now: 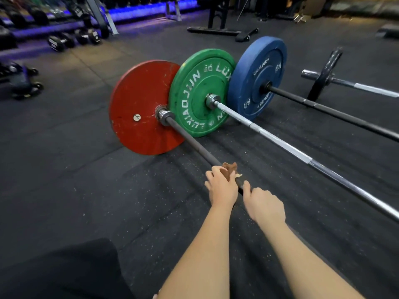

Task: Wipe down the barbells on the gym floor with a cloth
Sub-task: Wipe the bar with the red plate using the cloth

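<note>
Several barbells lie side by side on the black rubber floor. The nearest has a dark bar (192, 142) and a red plate (138, 108). My left hand (221, 186) grips a brown cloth (230, 169) wrapped around this dark bar. Just behind it, my right hand (263, 205) curls around the same bar, thumb on top. Beside it lie a silver bar (280, 145) with a green plate (199, 92), and a black bar (328, 110) with a blue plate (258, 75).
A fourth barbell with a thin black plate (325, 74) lies at the far right. Dumbbells (73, 39) sit along a rack at the back left, a wheeled base (21, 80) at the left, a bench frame (222, 29) behind.
</note>
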Motion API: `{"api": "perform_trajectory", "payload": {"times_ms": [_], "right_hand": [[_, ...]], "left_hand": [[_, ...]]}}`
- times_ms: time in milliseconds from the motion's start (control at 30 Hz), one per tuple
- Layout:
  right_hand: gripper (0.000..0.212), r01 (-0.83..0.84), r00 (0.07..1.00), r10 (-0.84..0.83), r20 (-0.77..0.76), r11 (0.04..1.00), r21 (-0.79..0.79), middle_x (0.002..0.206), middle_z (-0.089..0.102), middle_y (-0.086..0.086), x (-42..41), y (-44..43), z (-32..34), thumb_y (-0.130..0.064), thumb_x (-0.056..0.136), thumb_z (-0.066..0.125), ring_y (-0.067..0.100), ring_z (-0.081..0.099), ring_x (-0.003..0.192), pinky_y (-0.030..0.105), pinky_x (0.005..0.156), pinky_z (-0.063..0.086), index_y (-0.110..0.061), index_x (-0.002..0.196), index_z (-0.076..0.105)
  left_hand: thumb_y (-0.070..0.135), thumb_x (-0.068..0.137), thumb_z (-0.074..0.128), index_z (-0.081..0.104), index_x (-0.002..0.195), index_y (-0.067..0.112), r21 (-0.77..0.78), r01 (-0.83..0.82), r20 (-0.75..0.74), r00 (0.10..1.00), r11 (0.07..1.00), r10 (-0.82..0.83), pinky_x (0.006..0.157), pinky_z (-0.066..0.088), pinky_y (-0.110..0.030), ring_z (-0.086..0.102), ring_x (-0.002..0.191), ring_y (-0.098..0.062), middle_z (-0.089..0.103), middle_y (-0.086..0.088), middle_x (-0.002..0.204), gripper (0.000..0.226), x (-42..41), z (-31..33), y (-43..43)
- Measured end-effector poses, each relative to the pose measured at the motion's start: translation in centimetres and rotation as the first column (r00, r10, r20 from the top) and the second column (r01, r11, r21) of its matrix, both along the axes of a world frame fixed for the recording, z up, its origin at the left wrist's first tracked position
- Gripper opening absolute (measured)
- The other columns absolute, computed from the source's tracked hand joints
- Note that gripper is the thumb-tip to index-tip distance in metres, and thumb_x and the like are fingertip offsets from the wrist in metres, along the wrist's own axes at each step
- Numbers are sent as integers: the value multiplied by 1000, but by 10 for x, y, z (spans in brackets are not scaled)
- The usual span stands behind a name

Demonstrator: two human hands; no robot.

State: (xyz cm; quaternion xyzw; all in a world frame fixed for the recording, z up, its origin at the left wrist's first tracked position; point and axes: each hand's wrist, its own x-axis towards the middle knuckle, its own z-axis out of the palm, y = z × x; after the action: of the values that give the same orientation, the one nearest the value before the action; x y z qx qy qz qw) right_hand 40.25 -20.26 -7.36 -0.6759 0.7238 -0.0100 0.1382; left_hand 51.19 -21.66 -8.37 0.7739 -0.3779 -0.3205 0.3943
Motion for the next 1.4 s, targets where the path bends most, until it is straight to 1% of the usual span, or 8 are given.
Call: {"api": "perform_trajectory", "payload": {"times_ms": [200,300,600,833,1000,1133,1233,1400], "right_hand": [[65,-8,1000,8,13,1000,-9,69,58,-2,-1,0,0,-55,106,14,22,55,63,36,69,44,-19,81,62],[64,-1,1000,1,4,1000,5,64,52,-4,0,-2,-1,-54,106,14,18,48,56,36,67,42,-19,79,60],[59,-1,999,3,40,999,-37,68,52,-2,2,-2,0,-51,106,17,26,53,69,36,70,42,-21,76,57],[62,-62,998,62,4,998,2,66,48,-5,-3,-3,1,-49,107,13,21,49,60,37,66,40,-21,101,68],[66,-73,997,73,-1,997,-9,65,52,-2,-4,-3,-1,-51,107,12,24,53,63,36,67,41,-18,90,67],[65,-33,999,33,0,999,-10,70,59,1,-1,-5,-2,-52,107,14,25,51,64,35,68,40,-17,80,62],[63,-14,1000,14,-4,1000,-16,61,49,-3,1,-5,1,-52,107,16,20,46,55,34,65,38,-18,70,54],[58,-19,1000,19,-25,1000,1,63,48,-4,2,-5,1,-50,107,17,23,50,60,35,65,41,-20,76,56]], "left_hand": [[31,103,59,43,111,20,-35,-182,-55,982,983,180,85,32,-33,44,123,-35,41,-8,135,20,0,1,-24],[32,103,58,46,117,18,-27,-229,-76,971,973,226,83,34,-35,43,121,-34,40,-9,135,24,-4,-1,-27],[33,103,58,47,115,21,-88,-124,-98,989,988,115,84,36,-34,44,116,-25,43,0,129,19,-21,-12,3],[33,100,61,46,105,28,-127,-55,-121,992,990,40,101,46,-50,54,112,-31,42,3,117,17,1,-18,-10],[31,101,61,47,108,25,-40,-154,-230,963,987,141,109,42,-52,50,120,-33,36,2,118,17,42,-9,-48],[32,102,59,45,108,25,-20,-181,-201,964,983,173,107,43,-51,50,119,-34,38,0,122,17,38,-10,-52],[32,103,58,45,113,25,-24,-154,-173,974,988,148,107,43,-52,49,120,-34,38,-3,129,18,31,-12,-46],[32,103,57,43,106,30,-63,-152,-220,966,986,135,102,47,-52,51,117,-29,37,4,125,14,5,-18,-22]]}}
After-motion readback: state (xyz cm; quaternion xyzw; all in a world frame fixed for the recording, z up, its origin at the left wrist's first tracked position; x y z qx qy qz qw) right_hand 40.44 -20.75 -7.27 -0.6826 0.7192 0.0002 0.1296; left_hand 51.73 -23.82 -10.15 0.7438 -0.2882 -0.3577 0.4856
